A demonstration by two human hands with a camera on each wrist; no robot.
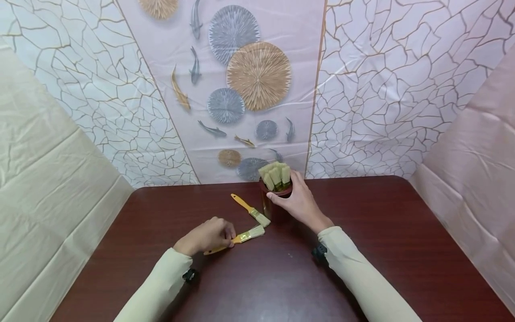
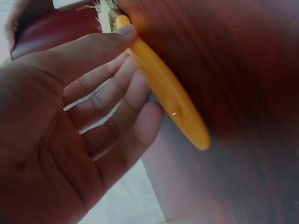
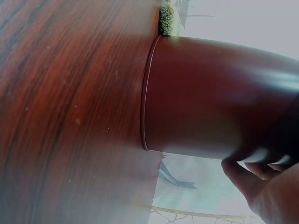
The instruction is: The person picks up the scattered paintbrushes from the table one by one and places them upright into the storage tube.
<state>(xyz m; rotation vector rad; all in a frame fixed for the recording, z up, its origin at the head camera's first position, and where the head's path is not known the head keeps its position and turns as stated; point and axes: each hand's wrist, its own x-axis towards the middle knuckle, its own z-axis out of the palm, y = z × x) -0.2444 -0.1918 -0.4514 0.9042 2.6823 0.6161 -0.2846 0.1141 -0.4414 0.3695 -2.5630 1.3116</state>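
My left hand point(image 1: 211, 235) pinches a paintbrush point(image 1: 248, 234) by its yellow handle, low over the table; the pale bristles point right. In the left wrist view the thumb presses this handle point(image 2: 170, 95) near the bristle end, while the other fingers extend behind it. A second yellow-handled paintbrush point(image 1: 242, 203) lies on the table, its bristles close to the first one's. Thumb and fingers of my right hand point(image 1: 301, 200) grip the upper part of a dark red cylindrical cup point(image 1: 270, 208). Several paintbrushes point(image 1: 275, 173) stand in the cup, bristles up. Their handles are hidden inside.
The dark reddish-brown table point(image 1: 382, 237) has a glossy wood-grain top. Behind its far edge hangs a patterned cloth point(image 1: 362, 98) with discs, fish and cracked lines. Plain pale cloths point(image 1: 52, 192) close in both sides.
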